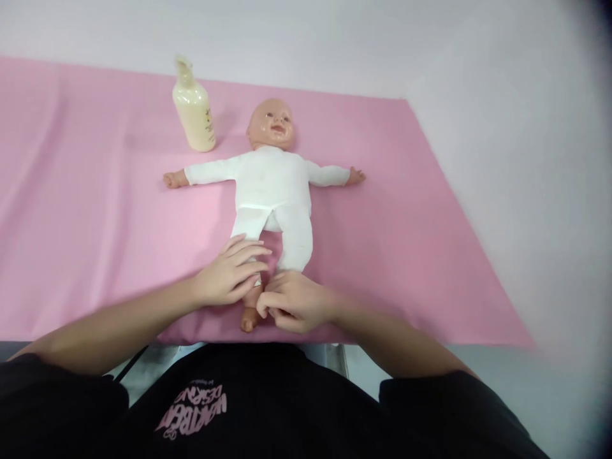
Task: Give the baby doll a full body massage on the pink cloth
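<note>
- The doll (pixel 272 185) lies face up, arms spread, mid-sheet on the pink sheet (pixel 95 191), feet near me
- My left hand (pixel 232 274) rests flat and loose over its left-side shin
- My right hand (pixel 291 303) pinches the other foot
- A sharp tug could drag the doll off the near edge
- Lotion bottle (pixel 194 111) stands far left, clear of my arms

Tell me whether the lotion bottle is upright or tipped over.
Upright: the lotion bottle stands on its base on the pink cloth, pump top uppermost, beside the doll's head.
</note>
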Tool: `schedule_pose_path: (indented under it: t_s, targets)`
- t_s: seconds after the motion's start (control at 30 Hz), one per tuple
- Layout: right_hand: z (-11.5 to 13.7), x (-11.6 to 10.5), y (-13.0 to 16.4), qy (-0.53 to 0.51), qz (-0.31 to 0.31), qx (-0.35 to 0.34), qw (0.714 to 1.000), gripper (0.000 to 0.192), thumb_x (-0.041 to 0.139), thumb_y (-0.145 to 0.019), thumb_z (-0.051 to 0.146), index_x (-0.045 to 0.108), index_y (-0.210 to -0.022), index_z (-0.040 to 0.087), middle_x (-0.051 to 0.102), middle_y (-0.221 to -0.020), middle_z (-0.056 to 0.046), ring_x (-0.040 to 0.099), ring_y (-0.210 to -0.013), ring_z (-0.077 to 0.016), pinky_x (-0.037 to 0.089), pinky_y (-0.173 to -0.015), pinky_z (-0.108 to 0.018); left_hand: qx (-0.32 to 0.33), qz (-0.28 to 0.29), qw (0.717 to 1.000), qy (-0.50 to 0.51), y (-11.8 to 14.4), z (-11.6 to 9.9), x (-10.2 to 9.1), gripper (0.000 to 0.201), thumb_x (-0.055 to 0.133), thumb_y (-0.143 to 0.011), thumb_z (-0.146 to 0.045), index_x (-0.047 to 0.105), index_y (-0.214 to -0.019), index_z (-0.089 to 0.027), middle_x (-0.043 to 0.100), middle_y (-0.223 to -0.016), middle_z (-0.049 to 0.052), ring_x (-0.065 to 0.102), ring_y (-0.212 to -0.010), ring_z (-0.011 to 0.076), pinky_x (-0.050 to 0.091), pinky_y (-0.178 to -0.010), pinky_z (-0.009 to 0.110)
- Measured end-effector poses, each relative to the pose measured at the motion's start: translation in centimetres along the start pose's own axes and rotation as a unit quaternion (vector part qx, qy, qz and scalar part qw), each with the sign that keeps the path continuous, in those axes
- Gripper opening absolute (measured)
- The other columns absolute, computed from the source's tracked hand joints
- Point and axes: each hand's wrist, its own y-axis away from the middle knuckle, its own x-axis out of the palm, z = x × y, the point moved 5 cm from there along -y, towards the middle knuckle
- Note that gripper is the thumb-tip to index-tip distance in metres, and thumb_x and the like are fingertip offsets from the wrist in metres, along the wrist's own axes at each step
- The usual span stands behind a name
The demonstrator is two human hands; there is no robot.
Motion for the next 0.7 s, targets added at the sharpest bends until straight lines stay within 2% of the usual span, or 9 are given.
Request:
schedule_pose_path:
  t_s: [0.13,0.27,0.33,0.4,0.47,0.53,0.63,0.7]
  targets:
    - [-0.1,-0.2,-0.1,-0.07,0.03,0.032,0.997,0.018,0.044,-0.098,0.012,0.059,-0.098,0.022,0.081,-0.098,0.004,0.073,-0.08,-0.0111,0.051,-0.073,-0.025,0.0,-0.009,1.0,0.001,0.0,0.3,0.2,0.021,0.051,-0.099,-0.023,0.065,-0.114,-0.024,0.064,-0.138,0.009,0.054,-0.135,0.0272,0.036,-0.121,0.055]
    - [-0.2,-0.3,-0.3,-0.16,0.045,0.075,0.983,0.019,0.048,-0.105,0.024,0.067,-0.108,0.023,0.082,-0.104,0.003,0.076,-0.086,-0.009,0.053,-0.073,-0.021,-0.016,-0.017,1.0,0.015,0.0,1.0,0.4,0.023,0.051,-0.098,-0.023,0.063,-0.117,-0.024,0.061,-0.142,0.01,0.051,-0.138,0.0285,0.034,-0.121,0.057]
    - [-0.4,-0.4,-0.3,-0.22,0.059,0.111,0.967,0.021,0.05,-0.106,0.029,0.07,-0.109,0.023,0.081,-0.107,0.001,0.074,-0.08,-0.0076,0.053,-0.071,-0.019,-0.023,-0.022,0.999,0.022,0.0,1.4,0.5,0.025,0.05,-0.099,-0.023,0.063,-0.12,-0.025,0.059,-0.143,0.011,0.051,-0.139,0.029,0.033,-0.122,0.059]
    - [-0.6,-0.4,-0.2,-0.31,0.077,0.151,0.936,0.026,0.048,-0.106,0.034,0.07,-0.112,0.021,0.08,-0.109,-0.001,0.069,-0.067,-0.0057,0.052,-0.061,-0.018,-0.029,-0.031,0.999,0.029,-0.1,1.9,0.6,0.026,0.05,-0.099,-0.025,0.062,-0.123,-0.025,0.058,-0.144,0.011,0.05,-0.14,0.0296,0.033,-0.121,0.059]
    - [-0.8,-0.5,-0.1,-0.407,0.086,0.184,0.891,0.031,0.047,-0.106,0.039,0.068,-0.113,0.017,0.079,-0.1,-0.003,0.06,-0.052,-0.0043,0.045,-0.048,-0.017,-0.042,-0.041,0.998,0.031,-0.2,2.5,0.6,0.028,0.048,-0.101,-0.027,0.061,-0.126,-0.025,0.057,-0.146,0.012,0.048,-0.142,0.0301,0.033,-0.121,0.059]
    - [-1.0,-0.7,0.1,-0.47,0.087,0.197,0.856,0.034,0.049,-0.105,0.043,0.067,-0.111,0.015,0.073,-0.076,0.001,0.051,-0.043,-0.0044,0.041,-0.043,-0.017,-0.064,-0.045,0.997,0.029,-0.3,3.2,0.6,0.031,0.046,-0.102,-0.03,0.06,-0.129,-0.025,0.056,-0.148,0.012,0.045,-0.145,0.0308,0.033,-0.122,0.059]
    - [-1.5,-0.7,0.4,-0.522,0.081,0.196,0.827,0.04,0.052,-0.102,0.052,0.067,-0.104,0.014,0.052,-0.046,0.011,0.045,-0.036,-0.0066,0.046,-0.048,-0.02,-0.097,-0.036,0.994,0.036,-0.5,4.2,0.6,0.037,0.042,-0.104,-0.036,0.057,-0.135,-0.023,0.052,-0.153,0.014,0.037,-0.152,0.0314,0.03,-0.125,0.058]
    - [-2.4,-1.0,0.4,-0.542,0.019,0.201,0.816,0.042,0.054,-0.099,0.057,0.065,-0.098,0.016,0.05,-0.042,0.01,0.046,-0.038,-0.009,0.046,-0.05,-0.023,-0.116,-0.029,0.992,0.046,-0.6,4.7,0.7,0.042,0.038,-0.105,-0.039,0.053,-0.141,-0.023,0.047,-0.158,0.014,0.031,-0.156,0.0309,0.027,-0.127,0.058]
